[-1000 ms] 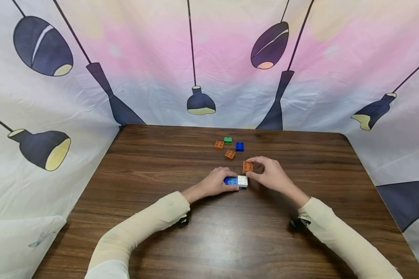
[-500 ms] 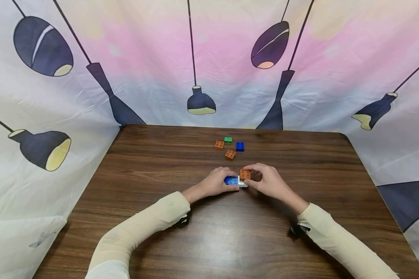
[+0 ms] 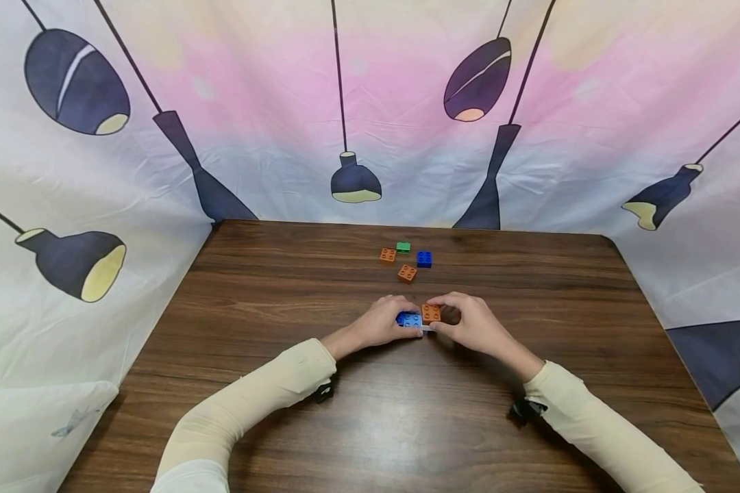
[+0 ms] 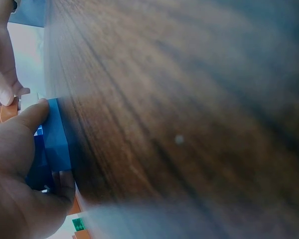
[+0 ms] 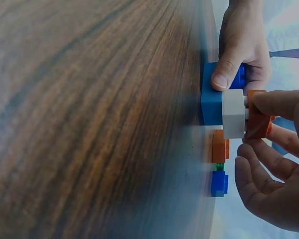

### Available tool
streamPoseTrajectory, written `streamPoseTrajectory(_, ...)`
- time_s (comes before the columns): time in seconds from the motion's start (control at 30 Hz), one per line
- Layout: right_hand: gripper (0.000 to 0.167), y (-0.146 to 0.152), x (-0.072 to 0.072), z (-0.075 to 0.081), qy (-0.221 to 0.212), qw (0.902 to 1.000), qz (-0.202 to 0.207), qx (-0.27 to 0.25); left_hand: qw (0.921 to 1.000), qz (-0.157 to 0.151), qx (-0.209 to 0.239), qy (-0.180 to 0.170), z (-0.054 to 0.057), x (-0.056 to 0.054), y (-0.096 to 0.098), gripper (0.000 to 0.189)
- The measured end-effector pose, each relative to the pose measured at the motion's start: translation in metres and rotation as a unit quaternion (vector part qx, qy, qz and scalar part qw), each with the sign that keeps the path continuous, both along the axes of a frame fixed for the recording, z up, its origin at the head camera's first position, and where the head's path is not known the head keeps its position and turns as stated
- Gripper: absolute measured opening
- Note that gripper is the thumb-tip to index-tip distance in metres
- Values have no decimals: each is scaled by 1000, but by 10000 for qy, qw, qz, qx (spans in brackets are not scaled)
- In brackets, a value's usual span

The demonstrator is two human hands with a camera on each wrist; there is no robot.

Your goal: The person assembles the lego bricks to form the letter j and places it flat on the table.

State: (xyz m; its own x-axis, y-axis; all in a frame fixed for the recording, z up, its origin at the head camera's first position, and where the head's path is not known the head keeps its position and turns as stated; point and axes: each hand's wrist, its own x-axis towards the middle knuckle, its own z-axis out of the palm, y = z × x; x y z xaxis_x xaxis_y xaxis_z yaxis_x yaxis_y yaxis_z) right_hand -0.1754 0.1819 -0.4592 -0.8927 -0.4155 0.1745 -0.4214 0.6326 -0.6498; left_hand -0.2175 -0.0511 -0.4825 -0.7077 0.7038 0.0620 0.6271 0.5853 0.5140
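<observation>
My left hand [image 3: 385, 320] grips a light blue building brick [image 5: 211, 107] that lies on the table, thumb on one side. A dark blue brick [image 5: 239, 75] sits on its left end, partly hidden by the hand. On the right end stands a white brick [image 5: 233, 114]. My right hand [image 3: 473, 320] pinches an orange brick [image 3: 431, 313] between thumb and fingers, directly above the white one. In the right wrist view, white studs [image 5: 246, 114] show in a narrow gap between white and orange. The left wrist view shows the light blue brick's side [image 4: 57, 134].
Farther back on the wooden table [image 3: 284, 274] lie two loose orange bricks, one nearer [image 3: 407, 273] and one farther [image 3: 388, 255]. Beside them are a green brick [image 3: 403, 247] and a dark blue brick [image 3: 424, 259]. A printed cloth [image 3: 271, 123] hangs behind the table.
My right hand has carried the orange brick leftward and nearer to me, from beyond the white brick to over it, then lower. The left hand has stayed in place.
</observation>
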Motion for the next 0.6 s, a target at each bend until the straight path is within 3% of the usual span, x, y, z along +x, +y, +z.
streamPoseTrajectory(0.6, 38, 3, -5, -2, -189, 9998, -7, 60, 10000, -39, 36, -11, -2, -2, 0, 45)
